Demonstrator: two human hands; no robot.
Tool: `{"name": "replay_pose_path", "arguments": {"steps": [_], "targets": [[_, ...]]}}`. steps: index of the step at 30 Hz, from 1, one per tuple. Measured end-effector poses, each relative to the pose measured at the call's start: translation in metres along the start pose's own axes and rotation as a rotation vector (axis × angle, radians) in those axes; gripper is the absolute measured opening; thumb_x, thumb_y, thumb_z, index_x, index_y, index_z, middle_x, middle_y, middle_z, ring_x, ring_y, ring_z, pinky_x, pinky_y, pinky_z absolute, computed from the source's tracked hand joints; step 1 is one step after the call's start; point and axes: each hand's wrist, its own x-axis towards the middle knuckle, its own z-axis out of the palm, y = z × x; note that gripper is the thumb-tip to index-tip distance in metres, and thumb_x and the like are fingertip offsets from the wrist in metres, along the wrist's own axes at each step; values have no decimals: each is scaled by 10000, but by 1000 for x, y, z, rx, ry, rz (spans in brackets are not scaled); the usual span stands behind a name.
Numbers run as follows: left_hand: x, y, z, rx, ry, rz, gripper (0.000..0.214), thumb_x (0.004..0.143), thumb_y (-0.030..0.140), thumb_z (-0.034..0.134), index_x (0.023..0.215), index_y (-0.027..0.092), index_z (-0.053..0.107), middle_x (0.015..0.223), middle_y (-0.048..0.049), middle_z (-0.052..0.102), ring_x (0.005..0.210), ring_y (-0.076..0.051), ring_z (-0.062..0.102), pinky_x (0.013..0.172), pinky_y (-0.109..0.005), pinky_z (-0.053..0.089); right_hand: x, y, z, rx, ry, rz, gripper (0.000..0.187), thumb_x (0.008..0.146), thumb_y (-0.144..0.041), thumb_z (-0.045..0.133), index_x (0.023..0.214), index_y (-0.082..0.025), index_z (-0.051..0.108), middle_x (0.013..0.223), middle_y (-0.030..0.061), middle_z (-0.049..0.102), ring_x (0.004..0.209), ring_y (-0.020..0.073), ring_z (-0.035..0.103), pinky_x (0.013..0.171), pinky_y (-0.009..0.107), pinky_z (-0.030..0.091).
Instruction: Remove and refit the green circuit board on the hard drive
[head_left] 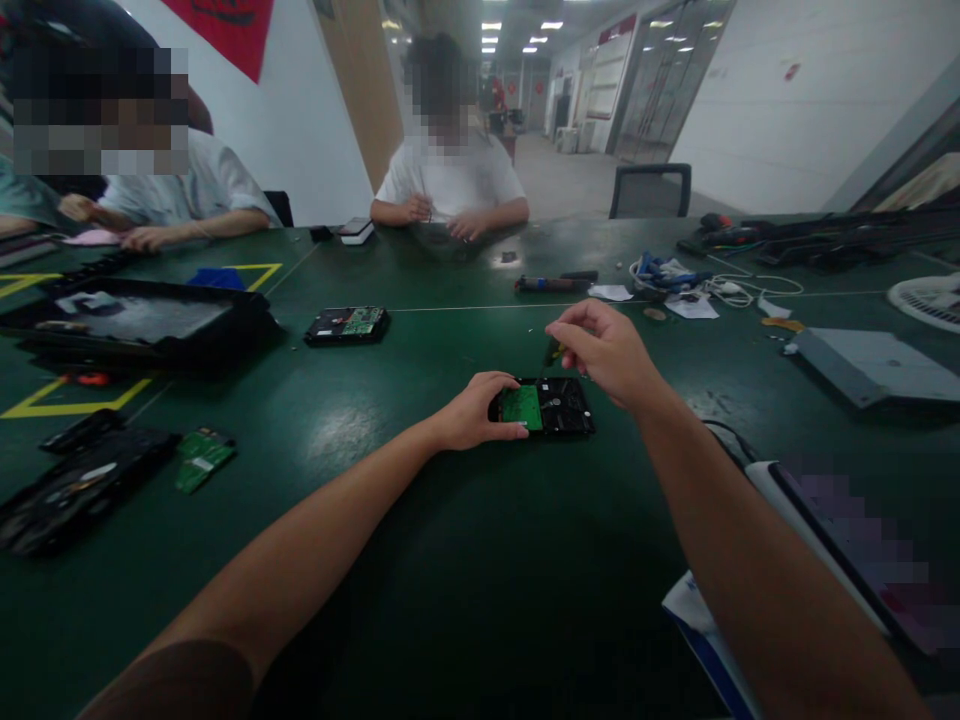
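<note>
A black hard drive (568,408) with a green circuit board lies flat on the bench (450,560). The left hand (480,412) grasps its left end between thumb and fingers. The right hand (606,352) pinches a small dark-and-yellow tool (554,353) near its far edge. Beyond, leftward, lies another drive (346,326), near a black tray (240,325).

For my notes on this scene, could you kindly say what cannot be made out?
Head view:
Hard drive, left end: covered by the left hand.
Small tool, handle: partly hidden by the right hand.
Its tip: too small and dark.
White slatted disc: cut off by the right edge.
</note>
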Motion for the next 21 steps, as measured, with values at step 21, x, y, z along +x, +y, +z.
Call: {"name": "replay_pose_path", "arguments": {"steps": [21], "targets": [[1,-3,2,27,15,31,751,795,599,823,1392,216,576,1479,-157,554,1408,-353,479,1185,-542,422,-1,-1,1,90,-76,10,224,887,-398,752,952,-209,651,849,13,689,603,99,550,523,270,391]]}}
